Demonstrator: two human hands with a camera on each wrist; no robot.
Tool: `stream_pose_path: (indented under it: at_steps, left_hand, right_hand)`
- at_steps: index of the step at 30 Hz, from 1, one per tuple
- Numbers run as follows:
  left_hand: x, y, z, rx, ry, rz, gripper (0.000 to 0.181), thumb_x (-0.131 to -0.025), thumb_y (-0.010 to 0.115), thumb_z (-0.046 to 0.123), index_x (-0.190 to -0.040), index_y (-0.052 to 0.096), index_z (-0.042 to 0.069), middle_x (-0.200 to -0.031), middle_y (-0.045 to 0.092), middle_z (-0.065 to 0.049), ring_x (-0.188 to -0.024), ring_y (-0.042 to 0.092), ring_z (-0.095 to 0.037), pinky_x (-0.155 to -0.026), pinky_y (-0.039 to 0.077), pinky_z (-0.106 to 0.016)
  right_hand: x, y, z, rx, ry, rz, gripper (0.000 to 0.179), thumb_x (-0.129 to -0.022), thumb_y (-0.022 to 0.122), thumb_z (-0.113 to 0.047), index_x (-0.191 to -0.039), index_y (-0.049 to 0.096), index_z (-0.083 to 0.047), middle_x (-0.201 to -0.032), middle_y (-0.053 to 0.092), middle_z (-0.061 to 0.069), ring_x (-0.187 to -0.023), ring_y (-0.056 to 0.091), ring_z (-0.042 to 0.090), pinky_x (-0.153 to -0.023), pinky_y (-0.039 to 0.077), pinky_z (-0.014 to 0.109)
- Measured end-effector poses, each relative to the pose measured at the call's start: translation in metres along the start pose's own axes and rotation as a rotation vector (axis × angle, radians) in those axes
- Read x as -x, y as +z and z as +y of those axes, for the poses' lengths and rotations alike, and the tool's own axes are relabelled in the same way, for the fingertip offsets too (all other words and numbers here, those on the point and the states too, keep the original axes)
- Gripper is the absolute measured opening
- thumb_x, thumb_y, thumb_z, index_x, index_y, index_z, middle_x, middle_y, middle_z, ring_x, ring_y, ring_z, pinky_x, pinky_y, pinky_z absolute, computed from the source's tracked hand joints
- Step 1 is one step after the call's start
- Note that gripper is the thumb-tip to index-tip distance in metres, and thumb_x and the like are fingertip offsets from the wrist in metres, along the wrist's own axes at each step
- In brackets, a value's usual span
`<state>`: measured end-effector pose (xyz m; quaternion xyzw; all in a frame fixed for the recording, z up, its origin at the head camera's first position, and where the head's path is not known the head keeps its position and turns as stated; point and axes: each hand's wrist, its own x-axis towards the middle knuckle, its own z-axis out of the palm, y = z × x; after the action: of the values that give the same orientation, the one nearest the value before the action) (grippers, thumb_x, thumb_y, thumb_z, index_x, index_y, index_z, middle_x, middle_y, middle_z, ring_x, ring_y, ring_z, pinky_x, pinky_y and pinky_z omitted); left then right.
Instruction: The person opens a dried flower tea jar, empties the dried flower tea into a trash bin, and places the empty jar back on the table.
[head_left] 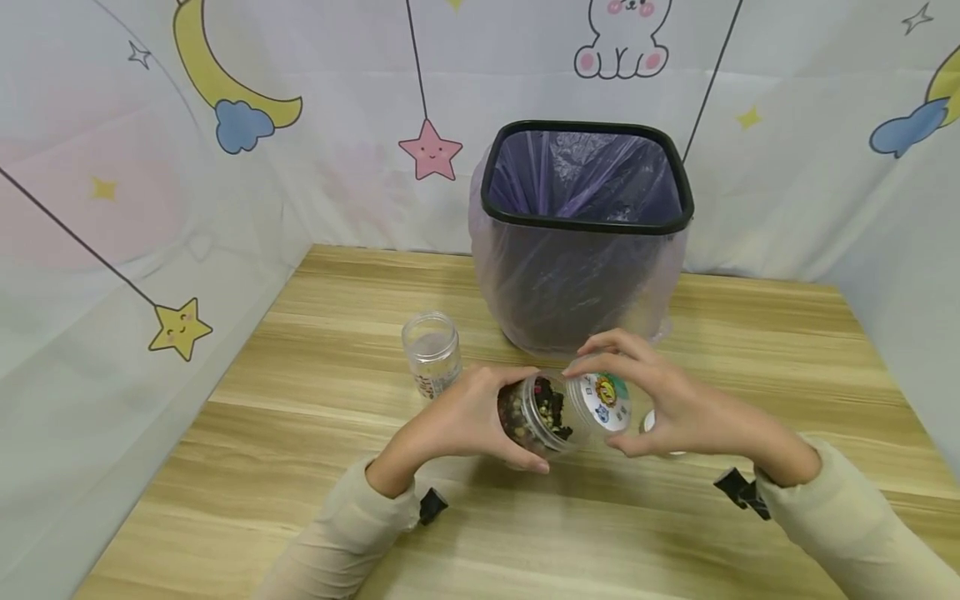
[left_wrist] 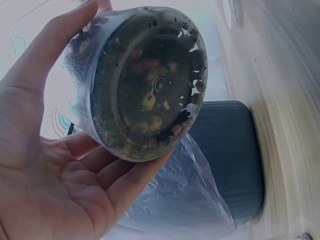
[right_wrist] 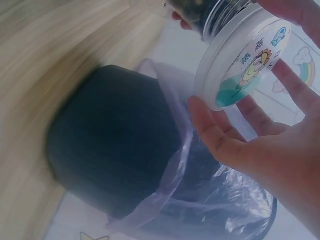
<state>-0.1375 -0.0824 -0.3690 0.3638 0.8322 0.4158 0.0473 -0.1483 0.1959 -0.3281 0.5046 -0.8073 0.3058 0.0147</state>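
Note:
My left hand (head_left: 465, 421) grips a clear jar (head_left: 517, 415) tipped sideways, its mouth facing right. Dark dried pieces and small pale buds, like a dried flower tea, fill it; its base (left_wrist: 150, 85) faces the left wrist camera. In my right hand (head_left: 667, 404) is a round lid (right_wrist: 245, 65) with a cartoon flower print, pinched by its edge. In the head view the lid stands tilted just off the jar's mouth. Left of the jar, an uncapped clear jar (head_left: 432, 350) stands upright on the table; I see nothing inside it.
Behind my hands stands a dark bin (head_left: 570, 283) with a black rim and a purple plastic liner. A white round item (head_left: 649, 421), partly hidden by my right hand, lies on the wooden table (head_left: 300, 400). Printed cloth (head_left: 337, 67) hangs around the table.

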Motion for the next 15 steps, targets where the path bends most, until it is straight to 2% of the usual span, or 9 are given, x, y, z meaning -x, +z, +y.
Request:
stream_pose_path:
  at_steps: [4,11,15]
  left_hand:
    - [0.001,-0.001,-0.001,-0.023,-0.004,0.008,0.078,-0.059,0.096,0.042,-0.124,0.066,0.012,-0.107,0.068,0.012,-0.095,0.062,-0.002,-0.085,0.051,-0.024]
    - [0.004,-0.002,-0.002,-0.051,-0.023,0.009,0.079,-0.057,0.097,0.041,-0.124,0.066,0.012,-0.105,0.068,0.011,-0.093,0.063,-0.002,-0.084,0.051,-0.024]
    - [0.005,-0.002,-0.002,-0.062,-0.026,0.009,0.079,-0.058,0.097,0.042,-0.124,0.066,0.012,-0.105,0.068,0.011,-0.093,0.063,-0.002,-0.084,0.051,-0.023]
  right_hand:
    - [0.007,0.003,0.010,0.017,0.039,-0.007,0.078,-0.066,0.089,-0.012,-0.136,0.056,-0.018,-0.136,0.046,0.003,-0.121,0.047,0.019,-0.092,0.048,0.039]
    - [0.019,0.020,0.029,-0.018,0.131,-0.013,0.075,-0.069,0.088,-0.015,-0.136,0.056,-0.018,-0.133,0.048,0.002,-0.114,0.050,0.019,-0.082,0.053,0.034]
    - [0.025,0.028,0.037,-0.040,0.157,-0.020,0.075,-0.068,0.088,-0.013,-0.136,0.056,-0.016,-0.132,0.049,0.002,-0.113,0.049,0.020,-0.083,0.052,0.036]
